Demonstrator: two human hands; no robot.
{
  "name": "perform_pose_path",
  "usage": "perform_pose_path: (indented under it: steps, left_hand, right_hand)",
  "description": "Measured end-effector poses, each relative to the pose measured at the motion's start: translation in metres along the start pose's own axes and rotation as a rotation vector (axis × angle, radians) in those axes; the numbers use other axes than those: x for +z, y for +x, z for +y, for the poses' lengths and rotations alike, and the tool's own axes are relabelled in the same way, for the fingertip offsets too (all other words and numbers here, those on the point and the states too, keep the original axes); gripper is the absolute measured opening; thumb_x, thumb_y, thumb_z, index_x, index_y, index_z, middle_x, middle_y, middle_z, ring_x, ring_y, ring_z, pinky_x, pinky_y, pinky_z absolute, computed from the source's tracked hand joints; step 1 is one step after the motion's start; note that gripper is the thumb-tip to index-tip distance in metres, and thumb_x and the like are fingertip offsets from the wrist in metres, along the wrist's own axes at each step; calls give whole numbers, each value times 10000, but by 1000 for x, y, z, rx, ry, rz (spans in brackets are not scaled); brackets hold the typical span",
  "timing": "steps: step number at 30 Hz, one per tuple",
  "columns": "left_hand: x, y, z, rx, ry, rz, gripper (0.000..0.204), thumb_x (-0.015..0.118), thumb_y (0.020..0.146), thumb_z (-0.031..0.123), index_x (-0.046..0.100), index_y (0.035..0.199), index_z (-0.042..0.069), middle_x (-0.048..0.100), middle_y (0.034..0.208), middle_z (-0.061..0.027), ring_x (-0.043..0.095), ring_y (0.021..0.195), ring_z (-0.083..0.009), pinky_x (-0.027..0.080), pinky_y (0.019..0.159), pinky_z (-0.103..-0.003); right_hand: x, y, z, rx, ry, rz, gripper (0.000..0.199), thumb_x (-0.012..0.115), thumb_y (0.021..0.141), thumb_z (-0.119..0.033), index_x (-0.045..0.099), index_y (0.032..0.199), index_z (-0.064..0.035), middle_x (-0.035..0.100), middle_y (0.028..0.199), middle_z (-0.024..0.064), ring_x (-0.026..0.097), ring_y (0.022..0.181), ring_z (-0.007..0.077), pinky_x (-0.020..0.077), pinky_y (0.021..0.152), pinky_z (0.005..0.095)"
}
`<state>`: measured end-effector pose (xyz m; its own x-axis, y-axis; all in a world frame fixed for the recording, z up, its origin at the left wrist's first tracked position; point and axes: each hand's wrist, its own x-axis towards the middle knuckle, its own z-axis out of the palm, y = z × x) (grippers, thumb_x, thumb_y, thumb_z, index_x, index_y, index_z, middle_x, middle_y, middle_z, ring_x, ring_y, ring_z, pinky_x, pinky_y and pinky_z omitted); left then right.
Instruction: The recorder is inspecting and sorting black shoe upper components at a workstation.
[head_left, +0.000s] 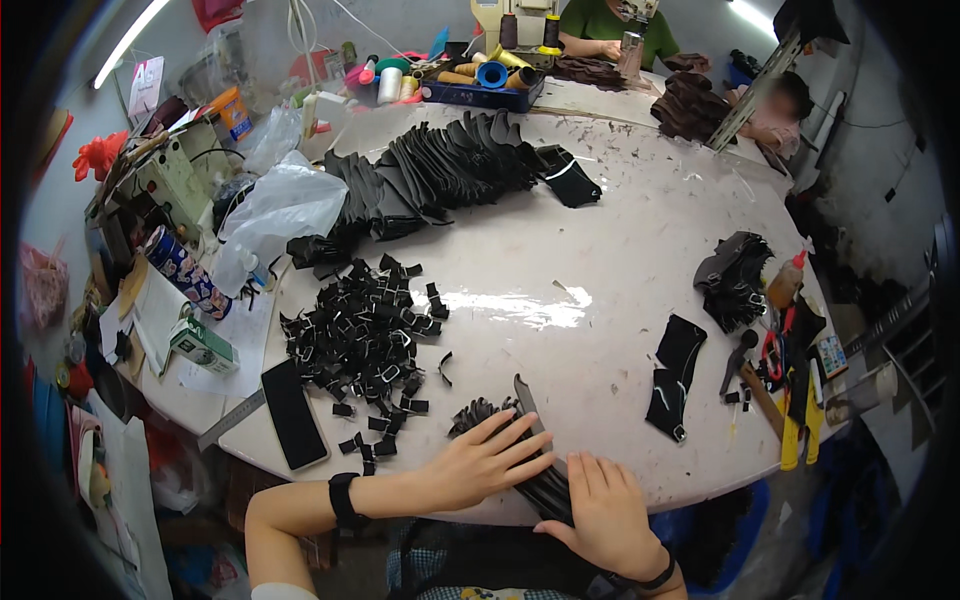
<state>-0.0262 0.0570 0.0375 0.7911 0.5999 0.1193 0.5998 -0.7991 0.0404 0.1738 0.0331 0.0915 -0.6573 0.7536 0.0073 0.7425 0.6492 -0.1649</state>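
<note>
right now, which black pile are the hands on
The bundle of dark strips at the near edge of the table; the buckled-strap heap, long stacked row and right-hand pile are untouched.

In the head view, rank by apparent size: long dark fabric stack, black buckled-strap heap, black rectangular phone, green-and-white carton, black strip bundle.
1. Dark fabric stack
2. Black strap heap
3. Black phone
4. Green-and-white carton
Unsure: black strip bundle, partly hidden.

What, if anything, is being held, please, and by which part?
Left hand lies across the black strips, right hand along their near right side; firm grip unclear.
</note>
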Motion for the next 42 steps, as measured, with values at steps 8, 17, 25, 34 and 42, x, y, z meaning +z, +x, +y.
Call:
perform_pose_path:
  steps: [8, 17, 25, 34, 42]
  left_hand:
    - [8, 16, -1, -78, 45, 114, 714, 605, 637, 121, 333, 1288, 18, 345, 1330, -141, 231, 1298, -296, 127, 1056, -486]
    - [-77, -19, 10, -75, -410, 542, 399, 629, 707, 68, 572, 1102, 90, 506, 1213, -66, 461, 1143, -262, 248, 999, -488]
    - [-159, -5, 67, -443, -166, 1005, 83, 584, 737, 310, 631, 770, 250, 584, 893, 79, 537, 926, -146, 394, 922, -430]
    - [-158, -9, 65, -479, -64, 942, 58, 564, 762, 282, 609, 745, 251, 556, 898, 55, 498, 942, -134, 415, 878, -403]
    - [-151, -23, 63, -362, -27, 937, 63, 560, 757, 207, 616, 766, 180, 576, 891, 0, 536, 881, -161, 436, 807, -393]
  right_hand:
    - [26, 7, -3, 275, -66, 18, 889, 776, 534, -263, 344, 1256, 24, 471, 1124, 239, 532, 813, 308, 425, 706, 396]
    - [26, -5, 19, 173, 445, 70, 826, 775, 593, -257, 367, 1250, 34, 556, 913, 183, 577, 838, 313, 453, 730, 371]
    - [56, 35, 27, 405, 1359, 59, 621, 648, 773, -191, 340, 1241, 78, 504, 1153, 159, 487, 1065, 224, 363, 931, 320]
    - [95, 21, 40, 404, 1061, 146, 610, 638, 791, -162, 327, 1257, 77, 542, 1052, 160, 568, 709, 119, 459, 623, 219]
    - [90, 12, 37, 403, 1111, 127, 638, 640, 795, -224, 317, 1262, 66, 552, 1060, 182, 579, 780, 169, 470, 650, 252]
